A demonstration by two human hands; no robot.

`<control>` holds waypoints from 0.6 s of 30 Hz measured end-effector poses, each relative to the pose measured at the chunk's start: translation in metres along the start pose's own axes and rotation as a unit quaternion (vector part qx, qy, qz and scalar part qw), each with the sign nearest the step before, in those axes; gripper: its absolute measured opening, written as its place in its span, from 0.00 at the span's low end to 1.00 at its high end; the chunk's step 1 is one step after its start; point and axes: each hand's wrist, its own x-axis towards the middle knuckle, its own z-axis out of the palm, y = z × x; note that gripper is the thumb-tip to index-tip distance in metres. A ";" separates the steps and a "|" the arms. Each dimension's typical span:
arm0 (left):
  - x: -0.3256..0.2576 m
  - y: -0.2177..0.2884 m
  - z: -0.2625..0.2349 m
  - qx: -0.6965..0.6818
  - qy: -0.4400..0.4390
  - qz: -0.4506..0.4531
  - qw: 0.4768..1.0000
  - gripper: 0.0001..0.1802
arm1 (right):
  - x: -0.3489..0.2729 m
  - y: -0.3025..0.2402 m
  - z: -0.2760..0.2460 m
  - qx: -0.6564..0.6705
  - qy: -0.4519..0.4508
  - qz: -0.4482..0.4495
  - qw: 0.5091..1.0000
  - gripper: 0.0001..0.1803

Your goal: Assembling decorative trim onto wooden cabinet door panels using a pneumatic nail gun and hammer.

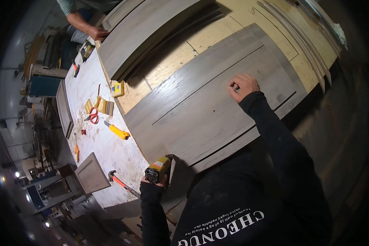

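My left hand [163, 180] is wrapped round a yellow and black nail gun [159, 167] at the near left edge of the worktable. The tool's nose points toward a large grey-brown wooden panel [192, 115] with long dark grooves, which lies flat in front of me. Over the right part of this panel is my right hand [244, 87], its fingers curled closed. Something small and dark shows between those fingers, too small to name. A dark dot marks the panel's surface to the left of that hand.
Stacked grey boards [151, 37] lie beyond the panel, where another person's hand [98, 33] touches the far end. On the white left surface are a yellow utility knife [119, 132], red-handled scissors [94, 117], a hammer [125, 184] and a tape measure [118, 89]. Thin strips [299, 37] lie far right.
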 end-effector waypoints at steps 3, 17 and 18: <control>0.000 0.001 0.004 -0.031 -0.007 0.002 0.999 0.25 | 0.000 0.001 0.002 -0.002 0.005 0.006 1.000 0.04; 0.015 -0.006 -0.003 -0.022 -0.068 -0.033 0.997 0.29 | -0.002 0.003 0.001 -0.019 0.001 0.006 1.000 0.05; 0.019 -0.013 -0.007 -0.020 -0.067 -0.035 0.997 0.29 | -0.002 0.002 0.002 -0.013 -0.003 0.007 1.000 0.05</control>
